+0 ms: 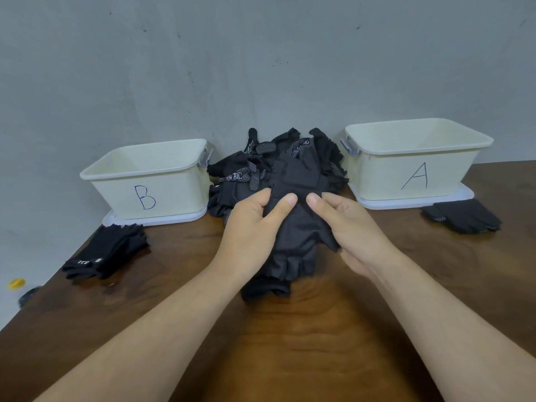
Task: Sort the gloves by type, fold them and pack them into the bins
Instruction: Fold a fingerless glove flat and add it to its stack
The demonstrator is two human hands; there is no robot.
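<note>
First: Start at your far left. The left stack [107, 253] of black gloves lies on the tabletop [290, 338], just in front of bin B [150, 198]. No glove shows above that bin's rim.

Second: Next comes your left hand [252, 224]. Its thumb lies across the top of the black glove [301, 230] and its fingers curl behind, so it pinches the cloth at the far end.

First: That glove sits in the centre between your hands, in front of the loose pile [278, 161] heaped against the wall between the bins. Its gathered cuff hangs toward you. I cannot tell whether the cuff touches the tabletop.

Second: Your right hand [351, 227] mirrors the other, with the thumb on top and the fingers tucked under the glove's right edge, holding it.

First: I'd judge it light and limp. It should sag wherever you leave it unsupported, and it shouldn't slip or break. Take it by the cuff and the finger end, pull it flat, then fold.

Second: The face toward you looks plain, with no dots, but the other side is hidden. Turn it over before you choose a stack.

First: Further right stands bin A [412, 169]. In front of its right corner lies the right stack [467, 217], with white dots showing at its left edge.
</note>
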